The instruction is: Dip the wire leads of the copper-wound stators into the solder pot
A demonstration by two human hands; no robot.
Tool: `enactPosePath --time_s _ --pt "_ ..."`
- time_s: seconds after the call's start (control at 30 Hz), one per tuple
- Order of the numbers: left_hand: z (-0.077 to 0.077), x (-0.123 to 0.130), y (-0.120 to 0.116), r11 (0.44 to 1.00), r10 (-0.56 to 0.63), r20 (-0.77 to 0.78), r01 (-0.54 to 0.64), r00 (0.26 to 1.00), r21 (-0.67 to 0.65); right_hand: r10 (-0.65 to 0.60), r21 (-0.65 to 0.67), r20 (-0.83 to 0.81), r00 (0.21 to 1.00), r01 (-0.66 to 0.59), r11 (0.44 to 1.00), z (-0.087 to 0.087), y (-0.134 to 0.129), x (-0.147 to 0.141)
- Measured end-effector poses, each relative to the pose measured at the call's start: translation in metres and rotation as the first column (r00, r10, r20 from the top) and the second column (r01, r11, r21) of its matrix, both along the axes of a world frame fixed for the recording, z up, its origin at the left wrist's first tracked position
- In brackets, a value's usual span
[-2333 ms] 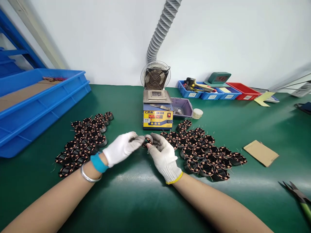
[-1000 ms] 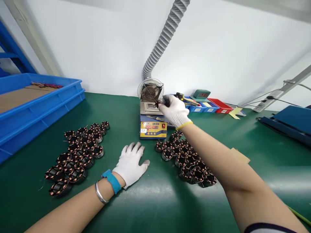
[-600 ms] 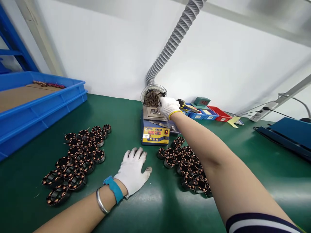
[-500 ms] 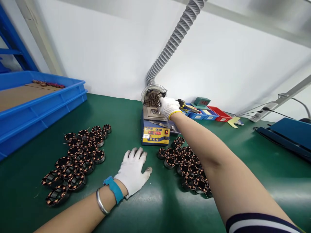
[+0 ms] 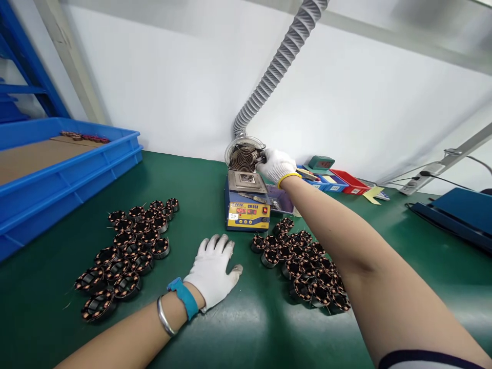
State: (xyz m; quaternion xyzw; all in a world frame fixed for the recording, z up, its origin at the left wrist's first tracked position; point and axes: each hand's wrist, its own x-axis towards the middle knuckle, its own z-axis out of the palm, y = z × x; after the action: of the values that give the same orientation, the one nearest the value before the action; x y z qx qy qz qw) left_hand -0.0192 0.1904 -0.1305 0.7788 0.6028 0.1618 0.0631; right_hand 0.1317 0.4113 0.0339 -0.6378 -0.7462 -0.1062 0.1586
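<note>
My left hand [image 5: 213,269], in a white glove, lies flat on the green tabletop with its fingers spread, holding nothing. My right hand [image 5: 277,165], also gloved, is raised at the right rear of a small blue and yellow solder pot [image 5: 248,210]. Its fingers are closed on a small dark thing that they mostly hide. Beside it stands a round fan guard [image 5: 244,158] behind the pot's square metal top [image 5: 248,180]. Wound copper stators stand in two groups, one to the left [image 5: 132,248] of my left hand and one to the right [image 5: 298,251], partly under my right forearm.
A grey flexible duct [image 5: 274,66] rises from behind the fan. A large blue crate [image 5: 73,177] stands at the left. Behind my right arm are a purple tray [image 5: 282,197], a red bin [image 5: 349,182] and a small clock [image 5: 321,163]. A blue case [image 5: 457,215] lies far right.
My right hand has moved right and slightly up, away from over the pot's top. My left hand stays flat on the table. The view has shifted slightly.
</note>
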Motion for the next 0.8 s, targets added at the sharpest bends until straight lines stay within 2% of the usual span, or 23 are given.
enactPosePath --time_s 0.13,0.4,0.57,0.67,0.73,0.8 --pt "0.001 0.0 -0.002 1.0 0.004 0.005 -0.004 1.0 0.009 -0.025 -0.018 -0.003 1.0 0.025 1.0 -0.003 -0.001 0.001" --pt "-0.002 0.0 -0.001 0.999 -0.006 0.025 0.005 1.0 0.033 -0.015 0.011 0.2 0.98 0.013 1.0 -0.019 -0.007 -0.012" --pt "-0.001 -0.001 -0.001 1.0 -0.011 0.035 0.011 0.999 0.013 -0.009 -0.007 0.218 0.976 0.011 1.0 -0.02 -0.009 -0.015" --pt "0.001 -0.001 0.001 1.0 -0.003 0.077 0.002 0.997 0.017 -0.025 -0.011 0.12 0.992 0.027 1.0 -0.012 -0.016 -0.012" --pt "0.003 0.0 0.003 0.999 0.033 0.149 -0.038 0.988 0.026 -0.025 -0.005 -0.047 0.999 0.024 1.0 -0.008 -0.027 -0.009" --pt "0.005 0.0 0.006 0.996 0.071 0.284 -0.081 0.956 0.022 0.007 -0.02 -0.256 0.967 -0.012 1.0 -0.011 -0.043 -0.008"
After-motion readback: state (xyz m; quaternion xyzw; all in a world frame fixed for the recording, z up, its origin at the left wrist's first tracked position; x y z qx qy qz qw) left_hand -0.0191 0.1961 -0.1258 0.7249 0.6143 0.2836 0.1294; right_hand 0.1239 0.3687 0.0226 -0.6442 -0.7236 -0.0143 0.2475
